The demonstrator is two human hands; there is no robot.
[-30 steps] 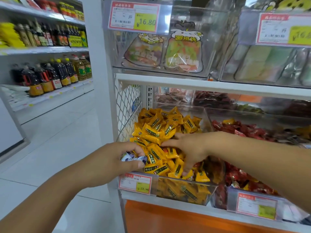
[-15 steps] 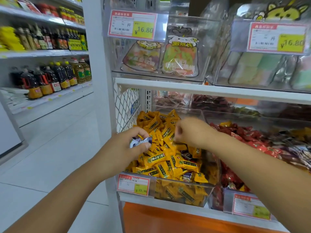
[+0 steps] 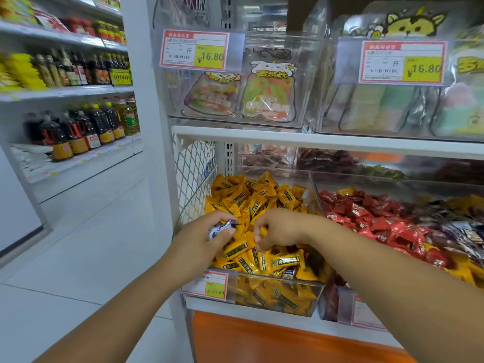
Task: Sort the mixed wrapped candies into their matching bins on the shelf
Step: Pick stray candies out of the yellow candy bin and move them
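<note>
Evidently, blue-white candies (image 3: 222, 228) are pinched in the left hand (image 3: 200, 241), held off the near-left yellow bin (image 3: 301, 284) (wrong home); the right hand (image 3: 280, 229) is curled into the yellow candies (image 3: 251, 197), presumably hunting strays, its catch not discernible.

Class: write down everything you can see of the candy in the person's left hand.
The candy is small, in a glossy white wrapper with blue or purple print, too blurred to read. The left hand pinches it between thumb and curled fingers, which hide much of it. It sits over the yellow candies at the left of the bin.
</note>
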